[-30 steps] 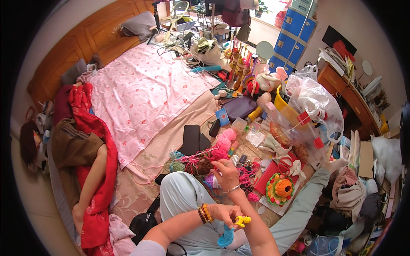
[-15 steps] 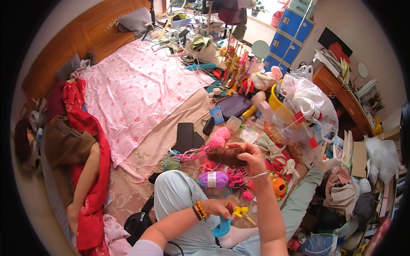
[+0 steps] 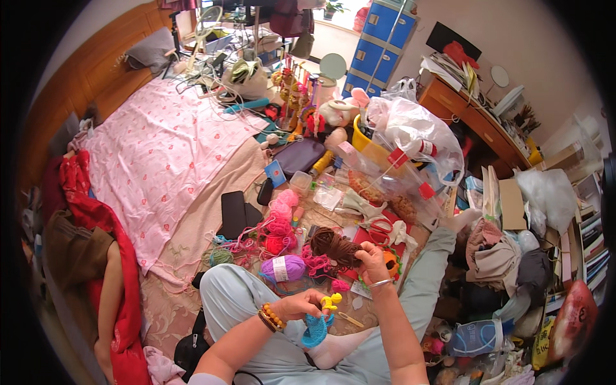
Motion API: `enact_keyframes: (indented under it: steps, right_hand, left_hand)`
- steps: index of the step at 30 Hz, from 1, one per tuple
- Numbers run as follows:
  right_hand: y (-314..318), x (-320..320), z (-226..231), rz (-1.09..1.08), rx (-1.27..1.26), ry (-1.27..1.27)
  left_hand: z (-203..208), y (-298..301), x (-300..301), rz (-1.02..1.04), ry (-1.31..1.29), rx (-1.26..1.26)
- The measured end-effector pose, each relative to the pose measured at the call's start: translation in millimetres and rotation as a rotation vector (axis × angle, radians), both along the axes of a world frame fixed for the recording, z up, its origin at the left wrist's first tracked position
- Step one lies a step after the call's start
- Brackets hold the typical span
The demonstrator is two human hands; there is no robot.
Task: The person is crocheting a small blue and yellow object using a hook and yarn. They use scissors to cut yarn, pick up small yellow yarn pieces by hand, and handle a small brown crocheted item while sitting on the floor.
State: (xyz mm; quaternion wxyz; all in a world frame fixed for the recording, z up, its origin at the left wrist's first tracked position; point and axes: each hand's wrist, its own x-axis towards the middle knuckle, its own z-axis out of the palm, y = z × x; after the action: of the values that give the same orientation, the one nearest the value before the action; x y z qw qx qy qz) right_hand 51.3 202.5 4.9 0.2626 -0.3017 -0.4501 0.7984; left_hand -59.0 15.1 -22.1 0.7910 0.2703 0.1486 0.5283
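My right hand (image 3: 372, 263) is closed on the near end of a brown yarn skein (image 3: 333, 247), held up over the bed. My left hand (image 3: 301, 305) pinches a small blue crocheted piece (image 3: 314, 330) with a yellow crocheted piece (image 3: 332, 301) beside it, above my bent legs. A thin pale stick (image 3: 350, 319) shows just right of the blue piece; whether it is attached cannot be made out. Left of the brown skein lie a purple yarn ball (image 3: 283, 268) with a paper band and pink yarn balls (image 3: 280, 224). An orange crocheted piece (image 3: 391, 262) is partly behind my right hand.
A black phone (image 3: 233, 215) lies left of the pink yarn. Farther off are a purple pouch (image 3: 300, 156), a yellow bucket (image 3: 366, 138) and plastic bags (image 3: 417, 125). Another person's bare arm (image 3: 110, 295) rests at the left by red cloth. Piled clothes (image 3: 500, 253) crowd the right.
The view has shifted, so the room sits farther left. My right hand has brought the brown skein right and nearer. My left hand still holds the blue and yellow pieces.
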Motion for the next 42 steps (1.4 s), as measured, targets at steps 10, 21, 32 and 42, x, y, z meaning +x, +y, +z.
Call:
enact_keyframes:
  steps: [10, 21, 32, 42]
  right_hand:
    - [-11.5, 33.8, -12.1, -0.046, -0.209, 0.140]
    - [-29.4, 43.4, -1.8, -0.120, 0.246, 0.001]
    - [-71.5, 44.5, 19.8, -0.051, 1.025, -0.220]
    - [-81.4, 41.9, 17.8, -0.090, 0.578, -0.036]
  left_hand:
    - [4.6, 3.9, 2.3, 0.259, -0.020, -0.172]
    - [2.6, 10.6, -0.1, 0.617, 0.083, -0.425]
    - [-1.1, 9.9, -3.8, 0.610, 0.153, -0.316]
    - [-3.5, 14.2, 1.9, 0.782, 0.101, -0.474]
